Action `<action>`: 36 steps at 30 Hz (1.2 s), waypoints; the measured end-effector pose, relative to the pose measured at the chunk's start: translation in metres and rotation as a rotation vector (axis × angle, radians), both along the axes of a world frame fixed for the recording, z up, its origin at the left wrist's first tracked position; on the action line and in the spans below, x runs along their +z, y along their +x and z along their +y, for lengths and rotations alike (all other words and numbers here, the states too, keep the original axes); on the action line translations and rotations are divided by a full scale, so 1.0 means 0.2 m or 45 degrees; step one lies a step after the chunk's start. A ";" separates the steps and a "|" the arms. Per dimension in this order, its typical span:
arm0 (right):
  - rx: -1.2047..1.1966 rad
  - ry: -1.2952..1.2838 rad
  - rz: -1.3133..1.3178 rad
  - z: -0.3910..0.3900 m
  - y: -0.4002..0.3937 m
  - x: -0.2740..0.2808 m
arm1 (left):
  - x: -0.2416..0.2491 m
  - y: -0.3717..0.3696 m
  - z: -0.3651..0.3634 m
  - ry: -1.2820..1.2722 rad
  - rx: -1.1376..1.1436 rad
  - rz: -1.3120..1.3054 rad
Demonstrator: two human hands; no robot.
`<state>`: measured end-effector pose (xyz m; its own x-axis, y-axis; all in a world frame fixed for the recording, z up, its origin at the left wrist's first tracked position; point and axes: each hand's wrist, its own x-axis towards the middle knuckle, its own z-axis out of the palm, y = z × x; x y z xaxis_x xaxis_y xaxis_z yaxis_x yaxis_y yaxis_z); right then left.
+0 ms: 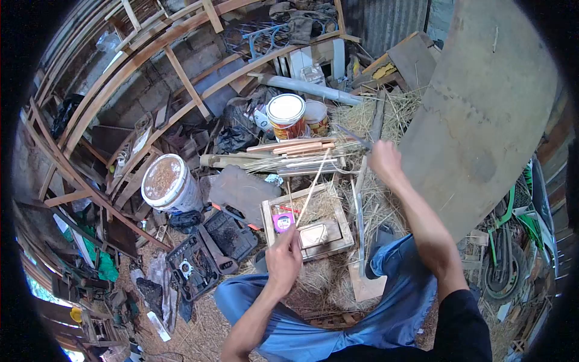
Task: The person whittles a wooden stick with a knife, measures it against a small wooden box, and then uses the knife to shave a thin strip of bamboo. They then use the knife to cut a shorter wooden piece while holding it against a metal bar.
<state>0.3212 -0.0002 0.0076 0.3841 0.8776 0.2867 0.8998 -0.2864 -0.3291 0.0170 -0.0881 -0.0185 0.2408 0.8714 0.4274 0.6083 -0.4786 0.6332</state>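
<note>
My left hand is closed around the lower end of a thin pale strip, bamboo or wood, which slants up and away from me. Raised farther forward, my right hand grips a knife, its blade pointing up and left, apart from the strip. Below the strip, a shallow wooden box holds straw-like shavings. A pink tape measure lies at its left side, and a small wooden block sits at its near side, close to my left hand. The knife handle is mostly hidden by my fingers.
Beyond the box lie stacked wooden strips and a lidded paint bucket. At left are a white bucket and an open toolbox. A large board leans at right. Curved wooden framing stands at upper left.
</note>
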 end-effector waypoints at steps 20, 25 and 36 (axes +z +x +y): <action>0.629 -0.654 0.534 -0.04 -0.35 -0.39 | 0.05 -0.03 0.15 0.728 0.257 0.427; 0.507 -1.036 0.895 -0.15 -0.42 -0.33 | -0.11 0.04 0.09 -0.188 0.014 -0.296; 0.555 -1.125 1.133 -0.23 -0.42 -0.57 | -0.17 0.04 0.29 -0.602 -0.254 -0.335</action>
